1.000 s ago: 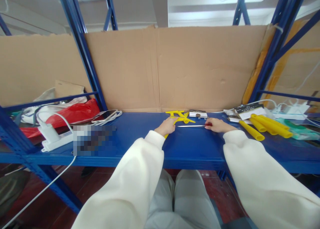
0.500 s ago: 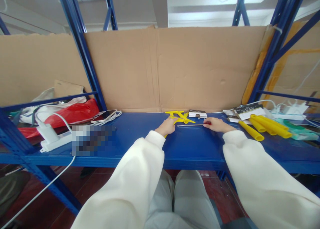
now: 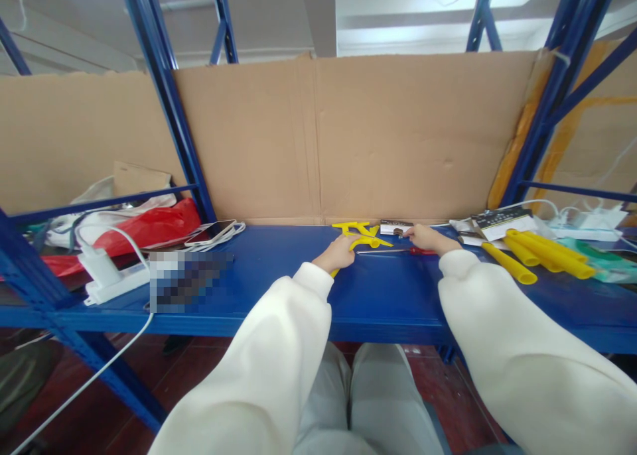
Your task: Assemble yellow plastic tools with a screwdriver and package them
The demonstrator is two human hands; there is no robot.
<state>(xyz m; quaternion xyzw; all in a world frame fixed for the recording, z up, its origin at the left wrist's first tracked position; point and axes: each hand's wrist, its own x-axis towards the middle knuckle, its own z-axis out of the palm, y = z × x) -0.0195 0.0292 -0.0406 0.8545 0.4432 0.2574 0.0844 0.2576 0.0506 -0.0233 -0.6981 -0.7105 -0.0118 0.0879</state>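
My left hand (image 3: 341, 253) is closed around a yellow plastic piece (image 3: 361, 241), which shows above the fingers and below the palm. More yellow plastic pieces (image 3: 351, 226) lie just behind it. My right hand (image 3: 428, 238) reaches forward with its fingers stretched out, the fingertips at the right front of a small black-and-white box (image 3: 395, 225). A small dark part shows at the box's front. Beneath my right hand lies a screwdriver (image 3: 381, 251), its thin shaft pointing left and its red handle partly covered by the hand.
Several yellow tubes (image 3: 547, 253) lie to the right, before black-and-white packets (image 3: 505, 221) and a white power strip (image 3: 584, 228). On the left are a phone (image 3: 212, 235), another power strip (image 3: 117, 282) and a red bag (image 3: 154, 226). A cardboard panel (image 3: 259, 143) stands behind the blue shelf (image 3: 279, 286).
My right hand has let go of the screwdriver's red handle and moved forward to the small box. The left hand keeps its hold on the yellow piece. The view has shifted slightly.
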